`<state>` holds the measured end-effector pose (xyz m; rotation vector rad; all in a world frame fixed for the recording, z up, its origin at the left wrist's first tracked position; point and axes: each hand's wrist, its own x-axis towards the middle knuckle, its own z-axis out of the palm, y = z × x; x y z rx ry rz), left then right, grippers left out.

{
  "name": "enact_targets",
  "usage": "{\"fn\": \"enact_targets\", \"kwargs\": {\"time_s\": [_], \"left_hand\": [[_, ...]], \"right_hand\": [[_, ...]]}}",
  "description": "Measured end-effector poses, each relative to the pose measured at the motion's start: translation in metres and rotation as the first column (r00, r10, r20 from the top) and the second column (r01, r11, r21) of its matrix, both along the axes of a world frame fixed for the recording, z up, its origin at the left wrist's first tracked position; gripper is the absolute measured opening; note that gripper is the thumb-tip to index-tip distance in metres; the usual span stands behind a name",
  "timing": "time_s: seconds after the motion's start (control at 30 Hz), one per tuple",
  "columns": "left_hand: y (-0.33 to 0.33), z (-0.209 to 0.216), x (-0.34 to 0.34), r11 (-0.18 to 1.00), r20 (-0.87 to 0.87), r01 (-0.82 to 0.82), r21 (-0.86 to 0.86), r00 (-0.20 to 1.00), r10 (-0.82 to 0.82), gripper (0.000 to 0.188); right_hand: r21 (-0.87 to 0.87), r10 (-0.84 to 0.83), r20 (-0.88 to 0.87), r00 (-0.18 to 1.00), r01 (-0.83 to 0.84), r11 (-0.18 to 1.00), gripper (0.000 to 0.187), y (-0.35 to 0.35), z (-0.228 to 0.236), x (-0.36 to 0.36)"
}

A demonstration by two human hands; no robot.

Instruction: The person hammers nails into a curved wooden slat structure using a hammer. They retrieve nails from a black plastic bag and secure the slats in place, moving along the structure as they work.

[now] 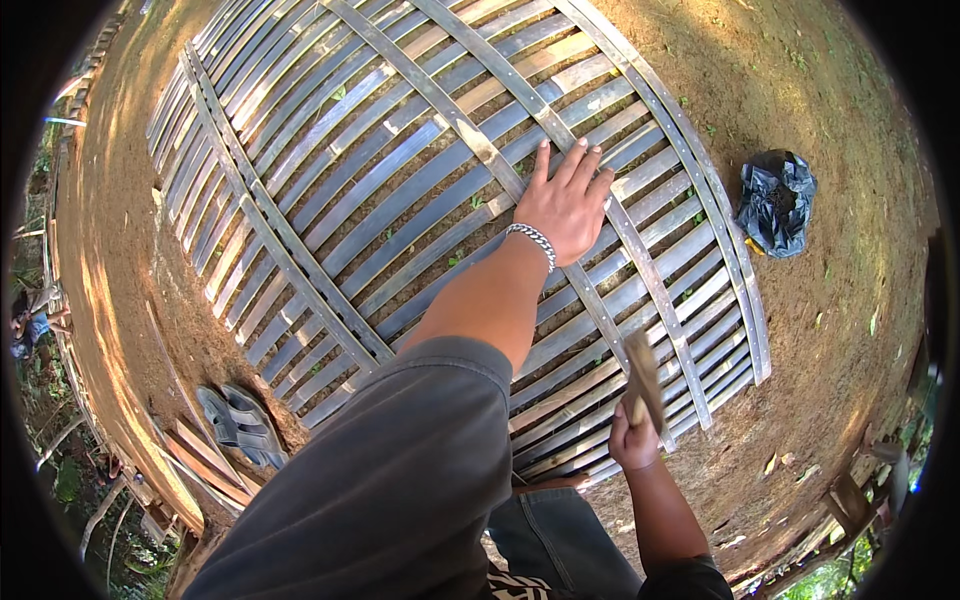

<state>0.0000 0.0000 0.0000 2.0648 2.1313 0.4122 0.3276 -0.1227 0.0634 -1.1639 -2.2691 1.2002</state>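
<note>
A large panel of bamboo slats (400,170) lies flat on bare earth, with thin crosswise strips nailed over the long slats. My left hand (566,200) is pressed flat on it, fingers spread, over one crosswise strip near the panel's right part; a silver chain bracelet sits on that wrist. My right hand (634,440) is closed around the handle of a hammer (644,378), held upright just above the panel's near edge.
A crumpled black plastic bag (776,200) lies on the dirt to the right of the panel. A pair of grey sandals (240,420) rests at the lower left beside loose wooden strips (205,465). Brown soil surrounds the panel.
</note>
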Motion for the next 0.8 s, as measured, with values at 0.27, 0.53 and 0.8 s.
{"fn": "enact_targets", "kwargs": {"time_s": [0.27,0.53,0.8], "left_hand": [[-0.014,0.004,0.013,0.999,0.051,0.003,-0.043,0.999,-0.001,0.047],[-0.007,-0.003,0.007,1.0,0.039,-0.007,-0.005,0.999,0.007,0.046],[-0.004,-0.001,0.004,1.0,0.024,-0.003,0.004,1.0,0.003,0.046]], "right_hand": [[0.044,0.019,0.032,0.999,-0.02,0.999,0.044,-0.011,0.019,0.008],[-0.023,-0.1,0.18,0.979,0.106,0.994,0.05,-0.008,-0.005,0.003],[-0.155,-0.025,0.312,0.95,0.076,0.985,0.052,0.002,-0.009,-0.017]]}}
